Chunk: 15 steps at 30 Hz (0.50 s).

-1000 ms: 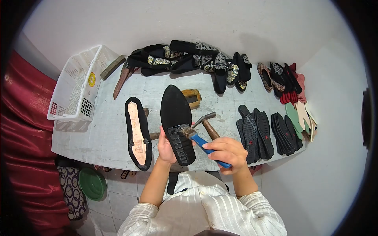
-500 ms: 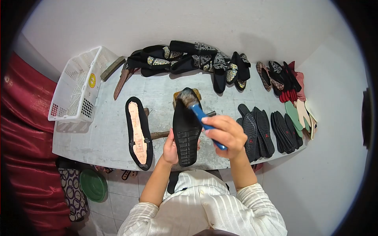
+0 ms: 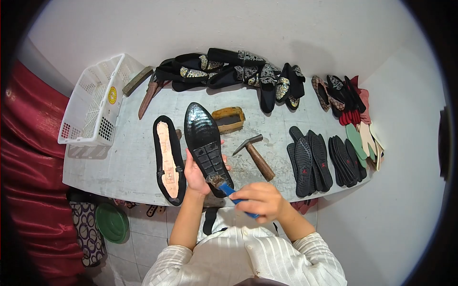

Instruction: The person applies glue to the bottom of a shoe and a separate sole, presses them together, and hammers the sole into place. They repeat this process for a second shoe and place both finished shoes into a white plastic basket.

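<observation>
My left hand [image 3: 196, 174] is wrapped round a black shoe sole [image 3: 206, 140], its patterned face turned up and its pointed toe away from me. The toe half shines wet. In my right hand [image 3: 261, 202] is a blue-handled brush [image 3: 234, 195], closed in the fingers, with its bristles touching the heel end of the sole. To the left lies a black shoe upper [image 3: 167, 159] with a pale insole board showing inside. Beyond the sole stands an open yellowish container [image 3: 229, 119]. A hammer [image 3: 257, 159] with a wooden handle lies right of the sole.
Black shoes [image 3: 229, 71] with shiny trim are heaped along the wall. Stacks of black soles [image 3: 307, 162] sit at right, near green and cream insole pieces [image 3: 354, 140]. A white plastic basket [image 3: 102, 109] stands at left, beside a wooden-handled tool [image 3: 150, 95].
The brush has moved from the toe down to the heel. The sole has shifted left and tilted, its front half now glossy. The container and hammer are more fully exposed.
</observation>
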### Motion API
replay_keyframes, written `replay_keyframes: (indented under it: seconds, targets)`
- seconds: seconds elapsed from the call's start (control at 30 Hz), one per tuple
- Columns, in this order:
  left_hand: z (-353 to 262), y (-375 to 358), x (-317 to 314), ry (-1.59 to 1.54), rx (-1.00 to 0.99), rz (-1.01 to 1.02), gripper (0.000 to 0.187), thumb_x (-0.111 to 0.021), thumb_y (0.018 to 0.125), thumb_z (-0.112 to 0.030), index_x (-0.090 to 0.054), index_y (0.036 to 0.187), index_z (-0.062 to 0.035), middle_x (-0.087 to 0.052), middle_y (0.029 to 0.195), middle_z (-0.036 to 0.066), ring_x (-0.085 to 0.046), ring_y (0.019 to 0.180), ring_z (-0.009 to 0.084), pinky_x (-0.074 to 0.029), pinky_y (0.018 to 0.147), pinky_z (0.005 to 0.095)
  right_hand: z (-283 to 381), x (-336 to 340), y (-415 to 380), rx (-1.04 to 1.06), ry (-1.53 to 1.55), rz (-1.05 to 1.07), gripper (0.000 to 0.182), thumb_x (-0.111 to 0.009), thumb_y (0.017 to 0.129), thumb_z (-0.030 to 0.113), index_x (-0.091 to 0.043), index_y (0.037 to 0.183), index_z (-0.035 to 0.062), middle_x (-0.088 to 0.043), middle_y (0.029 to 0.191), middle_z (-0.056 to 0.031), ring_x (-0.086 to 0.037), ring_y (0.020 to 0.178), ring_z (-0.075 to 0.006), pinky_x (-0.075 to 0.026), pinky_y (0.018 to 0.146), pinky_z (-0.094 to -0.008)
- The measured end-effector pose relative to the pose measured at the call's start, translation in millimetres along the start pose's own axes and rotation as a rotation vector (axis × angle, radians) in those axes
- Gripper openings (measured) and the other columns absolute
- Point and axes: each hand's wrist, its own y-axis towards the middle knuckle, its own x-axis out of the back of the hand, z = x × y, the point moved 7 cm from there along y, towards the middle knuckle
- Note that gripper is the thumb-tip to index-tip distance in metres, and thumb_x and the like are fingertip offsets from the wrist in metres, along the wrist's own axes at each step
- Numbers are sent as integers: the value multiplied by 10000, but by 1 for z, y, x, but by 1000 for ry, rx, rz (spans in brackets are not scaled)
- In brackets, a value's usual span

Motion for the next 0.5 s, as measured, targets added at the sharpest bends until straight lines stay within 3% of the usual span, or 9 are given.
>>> replay_keyframes:
  seconds: [0.07, 0.13, 0.2, 0.23, 0.33, 0.37, 0.5]
  targets:
    - [0, 1, -5, 16, -21, 93, 736, -153, 938, -590, -367, 1346, -17, -481, 1288, 180, -588, 889, 253, -522, 735, 464, -9, 4, 1, -43, 76, 6, 302, -639, 610, 123, -640, 898, 34, -645, 990, -150, -634, 749, -284, -520, 604, -349]
    - [4, 0, -8, -3, 5, 145, 728, -161, 938, -593, -378, 1345, -29, -487, 1289, 173, -593, 930, 257, -515, 774, 443, -14, 19, 4, -19, -23, -186, 330, -645, 584, 110, -636, 901, 17, -646, 1004, -165, -633, 764, -303, -527, 651, -361]
    - [15, -1, -1, -23, 82, -37, 729, -167, 937, -597, -390, 1338, -31, -489, 1289, 177, -606, 930, 262, -518, 795, 405, -15, 22, 10, -10, -82, -222, 330, -637, 574, 87, -635, 897, 19, -641, 1028, -173, -632, 790, -313, -530, 683, -365]
    - [15, -1, -6, -12, 77, -19, 726, -174, 938, -597, -396, 1335, -32, -487, 1289, 187, -604, 947, 265, -513, 808, 389, -16, 19, 13, -8, -144, -202, 328, -635, 572, 73, -635, 896, 23, -640, 1028, -172, -632, 803, -317, -531, 687, -368]
    - [7, 2, -7, -13, 52, 1, 708, -166, 942, -582, -386, 1333, -34, -468, 1282, 170, -566, 849, 293, -517, 715, 441, -17, 11, 12, -5, -175, -157, 288, -620, 615, 92, -637, 895, 30, -638, 1025, -167, -631, 818, -325, -531, 688, -376]
    - [4, 2, -18, -28, 80, 130, 706, -169, 942, -581, -389, 1331, -35, -465, 1288, 161, -560, 854, 288, -510, 719, 453, -15, 9, 10, 4, -127, -145, 236, -626, 646, 109, -643, 866, 26, -647, 992, -174, -633, 785, -319, -532, 675, -371]
    - [-12, 7, 0, 16, -48, -14, 725, -173, 936, -594, -389, 1325, -22, -471, 1276, 150, -538, 816, 269, -489, 701, 470, -12, -1, -12, -22, -23, -108, 208, -603, 677, 149, -645, 833, 19, -650, 973, -176, -635, 748, -310, -529, 637, -363]
